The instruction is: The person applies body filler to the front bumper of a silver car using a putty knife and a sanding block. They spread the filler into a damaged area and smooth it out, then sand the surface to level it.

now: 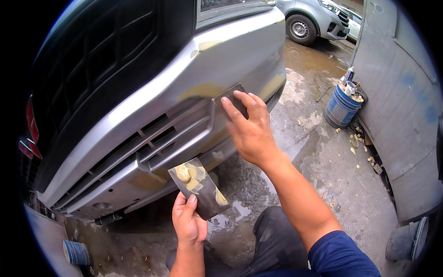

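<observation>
In front of me is a silver car bumper with dried yellowish filler patches on it. My right hand presses a dark, flat putty spreader against the bumper beside one patch, fingers spread along the blade. Lower down, my left hand grips a rectangular grey metal plate by its edge, thumb on top. Pale yellow body filler lies in a heap on the plate's upper end, and a smaller smear sits near its right edge. The plate is held apart from the bumper.
A blue bucket heaped with cans and scraps stands at right by a grey metal panel. Filler scraps litter the wet concrete floor. A grey bucket lies lower right, a small blue can lower left. A silver vehicle is parked behind.
</observation>
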A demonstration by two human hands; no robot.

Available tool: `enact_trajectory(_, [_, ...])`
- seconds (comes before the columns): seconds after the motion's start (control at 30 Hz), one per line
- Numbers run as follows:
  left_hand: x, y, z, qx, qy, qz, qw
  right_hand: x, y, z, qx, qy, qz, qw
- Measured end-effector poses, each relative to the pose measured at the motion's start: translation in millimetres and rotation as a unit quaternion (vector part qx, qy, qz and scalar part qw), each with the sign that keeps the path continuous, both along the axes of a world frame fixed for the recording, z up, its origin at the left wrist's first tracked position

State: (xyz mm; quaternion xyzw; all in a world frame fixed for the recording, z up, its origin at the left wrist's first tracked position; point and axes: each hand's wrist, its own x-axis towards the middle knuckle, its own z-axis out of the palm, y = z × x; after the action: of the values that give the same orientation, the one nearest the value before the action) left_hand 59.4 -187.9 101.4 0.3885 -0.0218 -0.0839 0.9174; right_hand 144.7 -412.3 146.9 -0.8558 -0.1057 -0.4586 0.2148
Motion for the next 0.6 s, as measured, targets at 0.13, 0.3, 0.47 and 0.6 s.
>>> enact_trajectory(0.13, [0,1,-1,0.001,-0.007,0.013,1.0,3,5,-19,0.002,-0.003,-0.004,1.0])
enact_trajectory(0.3, [1,3,-1,-0.004,-0.003,0.013,1.0,-9,-5,-13,0.013,0.02,0.008,1.0])
enact_trajectory(0.47, [0,-1,-1,-0.001,-0.008,0.008,1.0,1,-3,2,0.015,0.0,-0.007,1.0])
enact_trajectory(0.6, [0,0,-4,-0.003,-0.015,0.008,1.0,0,5,-13,-0.003,0.004,-0.005,1.0])
